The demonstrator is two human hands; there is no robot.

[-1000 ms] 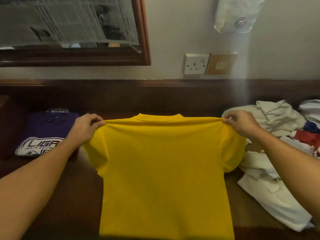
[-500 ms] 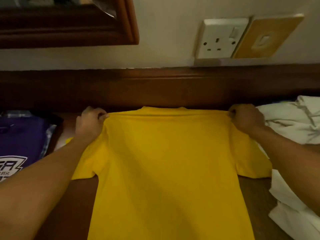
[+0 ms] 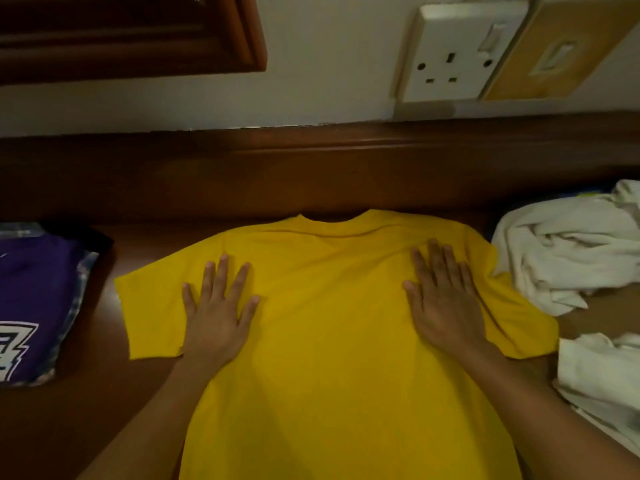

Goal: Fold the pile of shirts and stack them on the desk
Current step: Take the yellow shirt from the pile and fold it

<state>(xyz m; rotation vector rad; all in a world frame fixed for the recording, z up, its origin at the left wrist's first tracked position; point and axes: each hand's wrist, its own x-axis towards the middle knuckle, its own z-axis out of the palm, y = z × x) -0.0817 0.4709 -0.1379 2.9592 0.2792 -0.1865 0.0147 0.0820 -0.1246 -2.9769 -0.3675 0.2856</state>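
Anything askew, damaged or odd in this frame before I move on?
Only a small thing. On the yellow shirt, the sleeve beside the right hand is creased and crowds the unfolded white clothes. The sleeve beside the left hand lies flat. Both hands press flat on the shirt. Nothing looks spilled or damaged.

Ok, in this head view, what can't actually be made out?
Head view only.
Yellow shirt: hem runs off the bottom edge.
Purple shirt: cut by the left edge, white print unreadable.
White clothes pile: crumpled and cut by the right edge, so the count of pieces is unclear.
Left hand and right hand lie flat, hiding the fabric beneath.
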